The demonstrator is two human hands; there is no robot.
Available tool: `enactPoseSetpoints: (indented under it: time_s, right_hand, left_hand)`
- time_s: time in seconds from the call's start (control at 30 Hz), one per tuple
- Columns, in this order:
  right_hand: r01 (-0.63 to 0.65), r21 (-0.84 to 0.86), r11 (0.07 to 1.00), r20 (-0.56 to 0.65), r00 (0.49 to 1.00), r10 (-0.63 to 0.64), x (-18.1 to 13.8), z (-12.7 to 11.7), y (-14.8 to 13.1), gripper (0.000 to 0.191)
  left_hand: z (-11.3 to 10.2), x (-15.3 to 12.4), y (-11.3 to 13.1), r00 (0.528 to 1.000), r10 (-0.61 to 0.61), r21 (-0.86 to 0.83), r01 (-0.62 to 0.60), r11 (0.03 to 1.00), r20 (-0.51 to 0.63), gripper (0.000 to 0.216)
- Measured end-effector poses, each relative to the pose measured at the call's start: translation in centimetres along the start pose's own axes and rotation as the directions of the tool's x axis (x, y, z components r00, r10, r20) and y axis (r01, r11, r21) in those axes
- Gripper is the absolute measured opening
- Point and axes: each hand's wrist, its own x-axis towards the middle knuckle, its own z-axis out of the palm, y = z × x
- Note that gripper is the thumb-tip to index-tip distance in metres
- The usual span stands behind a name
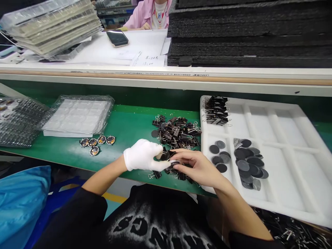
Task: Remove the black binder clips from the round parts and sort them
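Observation:
Both hands meet over the front of the green bench. My left hand point(142, 155), in a white glove, pinches the left side of a small round disc point(174, 162), dark with a pale rim. From the right, my right hand point(198, 167), bare, has its thumb and fingers closed on the same piece. A pile of black binder clips point(176, 133) lies just beyond and under the hands, partly hidden by them. One loose binder clip point(155, 174) rests near the bench edge, below the glove.
At right, a white compartment tray point(259, 136) holds dark discs point(245, 164) and a row of clips point(217, 110). Several round parts with orange centres point(94, 150) and clear plastic trays point(77, 116) lie left. Above runs a shelf edge point(155, 79); a person point(153, 15) sits beyond.

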Motion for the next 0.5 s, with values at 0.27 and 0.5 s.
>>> enactPoseSetpoints:
  time_s: [0.27,0.5]
  right_hand:
    - [-0.019,0.324,0.946,-0.340,0.931,0.135,-0.1,-0.8,1.2,0.029]
    - [-0.108,0.424,0.899,-0.207,0.955,0.212,1.3,-1.6,0.0,0.042]
  left_hand:
    - [0.9,0.4,-1.0,0.989,-0.095,-0.323,0.126,0.938,0.109,0.030]
    - [-3.0,1.4,-9.4,0.753,-0.636,-0.059,0.652,0.756,0.171,0.063]
